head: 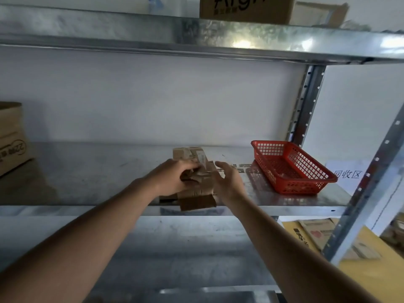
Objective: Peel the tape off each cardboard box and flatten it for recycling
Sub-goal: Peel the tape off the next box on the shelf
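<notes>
A small flattened cardboard box (pixel 197 189) lies on the middle metal shelf (pixel 87 171), its near flap hanging over the front edge. Strips of tape run along its top. My left hand (pixel 175 178) rests on the left part of the box with its fingers curled round a crumpled piece of cardboard or tape. My right hand (pixel 229 180) hovers at the box's right edge, fingers straight and spread, holding nothing.
A red plastic basket (pixel 290 169) stands on the shelf to the right, by a white paper sign (pixel 349 173). A cardboard box (pixel 11 138) sits at far left. More boxes (pixel 247 7) stand on the shelf above. Flattened cardboard (pixel 317 235) lies lower right.
</notes>
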Demonstrator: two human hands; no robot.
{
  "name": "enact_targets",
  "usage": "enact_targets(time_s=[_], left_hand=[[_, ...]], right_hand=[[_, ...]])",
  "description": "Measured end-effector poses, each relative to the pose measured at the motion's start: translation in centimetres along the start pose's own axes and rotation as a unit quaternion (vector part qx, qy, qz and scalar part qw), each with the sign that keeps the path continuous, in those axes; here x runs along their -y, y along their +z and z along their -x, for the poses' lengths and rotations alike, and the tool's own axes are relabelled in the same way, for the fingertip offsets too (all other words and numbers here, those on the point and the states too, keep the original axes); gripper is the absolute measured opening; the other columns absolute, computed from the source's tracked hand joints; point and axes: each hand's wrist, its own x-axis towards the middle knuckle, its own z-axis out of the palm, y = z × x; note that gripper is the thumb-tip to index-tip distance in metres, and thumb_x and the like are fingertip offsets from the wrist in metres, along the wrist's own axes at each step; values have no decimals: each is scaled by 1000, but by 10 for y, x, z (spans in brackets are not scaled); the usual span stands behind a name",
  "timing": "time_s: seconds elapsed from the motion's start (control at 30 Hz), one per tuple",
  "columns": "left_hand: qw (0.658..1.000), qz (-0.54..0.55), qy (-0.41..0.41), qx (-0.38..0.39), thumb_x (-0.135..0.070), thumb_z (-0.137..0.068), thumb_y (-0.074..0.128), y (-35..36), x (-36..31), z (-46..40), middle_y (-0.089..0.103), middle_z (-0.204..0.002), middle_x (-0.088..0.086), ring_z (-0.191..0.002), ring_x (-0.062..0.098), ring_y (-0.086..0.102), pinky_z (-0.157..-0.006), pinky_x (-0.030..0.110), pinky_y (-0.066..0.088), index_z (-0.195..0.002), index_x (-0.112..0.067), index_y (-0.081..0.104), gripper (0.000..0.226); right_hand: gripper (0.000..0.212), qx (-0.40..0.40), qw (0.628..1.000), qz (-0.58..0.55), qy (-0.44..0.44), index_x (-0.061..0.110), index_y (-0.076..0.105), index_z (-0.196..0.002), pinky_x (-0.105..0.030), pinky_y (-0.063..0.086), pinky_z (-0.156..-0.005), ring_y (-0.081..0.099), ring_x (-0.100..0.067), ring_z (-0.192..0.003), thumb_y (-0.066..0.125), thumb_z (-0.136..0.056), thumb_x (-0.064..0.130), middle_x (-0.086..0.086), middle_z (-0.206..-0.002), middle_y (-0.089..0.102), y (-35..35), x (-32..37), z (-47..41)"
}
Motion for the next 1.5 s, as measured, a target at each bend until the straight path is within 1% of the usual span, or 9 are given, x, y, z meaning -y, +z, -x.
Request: enact_targets(time_s=[0.17, 0.4, 0.5, 0.63, 0.73, 0.87, 1.03, 1.23, 1.5], left_hand=[[998, -25, -56, 26, -62, -83, 75, -10, -6, -6, 50, -155, -14, -141, 10, 46, -117, 36, 38, -146, -32, 56, 72], [989, 43, -113, 84, -26, -110, 50, -38, -1, -18, 60, -144, -13, -132, 12, 52, -109, 28, 40, -135, -34, 68, 32], [993, 33, -84, 75, -10, -106, 56, -35, 6, -22, 58, -147, -11, -139, 11, 49, -113, 16, 29, -133, -25, 71, 34], [993, 55, -77, 77, -12, -104, 60, -31, 16, -24, 53, -152, -8, -141, 9, 43, -91, -10, 19, -129, -21, 73, 29], [993, 41, -84, 77, -29, -102, 66, -35, 18, -28, 64, -138, -12, -126, 8, 56, -97, 11, 42, -122, -31, 75, 22], [994, -8, -72, 83, -49, -97, 66, -37, 5, -41, 65, -104, -17, -96, 11, 63, -73, 28, 48, -109, -39, 70, 16], [983, -144, -45, 104, -55, -104, 48, -26, -4, -47, 53, -131, -5, -112, 22, 57, -80, 33, 41, -128, -47, 61, 29], [977, -172, -31, 123, -45, -106, 44, -26, 0, -50, 64, -123, -7, -109, 17, 58, -83, 33, 36, -107, -40, 65, 21], [985, -96, -62, 127, -40, -108, 42, -21, 4, -45, 54, -149, -1, -135, 23, 49, -93, 31, 32, -149, -42, 51, 41]], right_hand=[[40, 48, 984, 120, -122, 25, 59, -142, -39, 54, -93, 65, -23, -111, 61, -102, 31, -2, -126, 66, -1, -13, -1], [34, 4, 942, 226, -250, 20, 74, -126, -38, 62, -83, 68, -21, -96, 76, -93, 13, -3, -125, 66, -9, -7, -12], [31, 20, 944, 234, -231, 23, 78, -115, -29, 53, -75, 65, -16, -91, 84, -85, 17, 2, -112, 68, -15, 1, -20], [30, 74, 938, 255, -221, 22, 78, -107, -27, 48, -76, 64, -15, -90, 90, -79, 23, 6, -104, 67, -25, 14, -29], [18, 138, 937, 243, -209, 21, 80, -105, -22, 49, -77, 67, -10, -89, 84, -87, 23, 5, -102, 70, -39, 23, -38], [15, 179, 933, 247, -192, 17, 78, -104, -7, 45, -72, 67, -6, -87, 79, -91, 12, 4, -102, 73, -42, 28, -44], [16, 204, 914, 292, -196, 12, 72, -112, -31, 54, -87, 67, -18, -99, 73, -96, 14, -1, -107, 72, -35, 36, -42], [40, 89, 832, 448, -314, 4, 58, -132, -32, 55, -78, 67, -26, -106, 69, -94, 3, -13, -119, 66, -18, 48, -11], [28, 73, 863, 407, -289, 7, 70, -110, -31, 49, -67, 67, -27, -89, 56, -94, -11, -10, -106, 60, -22, 45, -7]])
